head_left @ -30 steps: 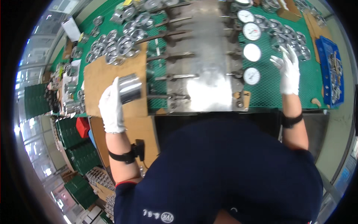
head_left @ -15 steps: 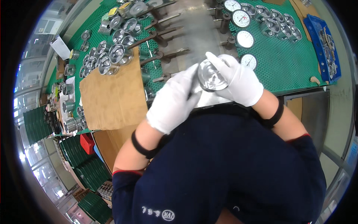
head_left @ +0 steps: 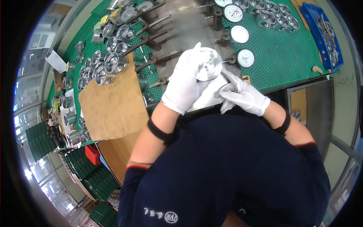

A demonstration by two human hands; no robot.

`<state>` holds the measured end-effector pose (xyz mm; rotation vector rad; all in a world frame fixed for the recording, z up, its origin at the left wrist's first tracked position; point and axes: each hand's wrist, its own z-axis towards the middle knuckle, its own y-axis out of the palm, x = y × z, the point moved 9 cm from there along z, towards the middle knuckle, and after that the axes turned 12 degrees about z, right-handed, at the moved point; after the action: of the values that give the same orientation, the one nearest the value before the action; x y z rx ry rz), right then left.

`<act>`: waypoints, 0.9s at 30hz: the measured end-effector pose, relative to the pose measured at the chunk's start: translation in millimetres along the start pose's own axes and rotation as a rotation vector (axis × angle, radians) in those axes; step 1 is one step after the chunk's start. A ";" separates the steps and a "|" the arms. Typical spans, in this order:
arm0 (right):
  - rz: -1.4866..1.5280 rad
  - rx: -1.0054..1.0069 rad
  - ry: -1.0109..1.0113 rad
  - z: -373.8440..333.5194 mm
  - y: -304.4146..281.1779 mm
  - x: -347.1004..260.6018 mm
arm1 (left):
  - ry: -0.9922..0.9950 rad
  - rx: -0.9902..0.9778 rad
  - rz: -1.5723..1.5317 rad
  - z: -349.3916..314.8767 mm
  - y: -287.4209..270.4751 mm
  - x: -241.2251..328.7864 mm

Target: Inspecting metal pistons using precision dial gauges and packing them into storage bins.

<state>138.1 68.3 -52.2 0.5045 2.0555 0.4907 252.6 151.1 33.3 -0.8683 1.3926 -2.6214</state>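
Observation:
My left hand [head_left: 185,81], in a white glove, is closed round the left side of a shiny, round metal piston [head_left: 209,64], tilted so that its bright round face shows. Just below and to the right of the piston is my gloved right hand [head_left: 244,94]. Its fingers are apart and partly bent, with the index finger reaching up close to the piston's lower edge; whether it touches is unclear. Beneath both hands lies a metal plate [head_left: 210,94]. Dial gauges [head_left: 239,34] on dark posts stand right of the piston, and rods on posts [head_left: 153,60] stand to its left.
Many pistons [head_left: 113,62] crowd the green mat [head_left: 272,72] at the left, beside a brown cardboard sheet [head_left: 113,102]. More pistons [head_left: 266,19] stand at the far right. A blue tray [head_left: 315,34] of metal parts sits at the right edge.
My right hand has come off the piston and moved down to the right. The left hand has carried the piston slightly up and left. The whole view has shifted a little.

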 end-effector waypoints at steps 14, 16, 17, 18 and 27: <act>-0.084 0.031 0.010 -1.9 -4.3 -5.5 | -0.005 -0.029 0.051 0.1 8.1 0.8; -0.097 0.038 0.016 0.6 -5.6 -7.7 | -0.008 -0.025 0.042 3.5 7.4 -1.8; -0.110 0.042 0.020 3.2 -5.9 -10.5 | -0.005 -0.015 -0.009 7.1 5.1 -2.9; -0.121 0.025 0.015 5.4 -4.1 -12.9 | -0.006 0.001 -0.045 8.4 -1.3 -3.7; -0.626 0.000 -0.413 -43.0 -118.3 -74.0 | -0.125 -0.212 -0.368 -14.2 -49.8 34.8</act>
<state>118.0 -75.9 -41.9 -0.0546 1.6906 0.0048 226.8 181.0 81.6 -1.4124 1.6350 -2.6344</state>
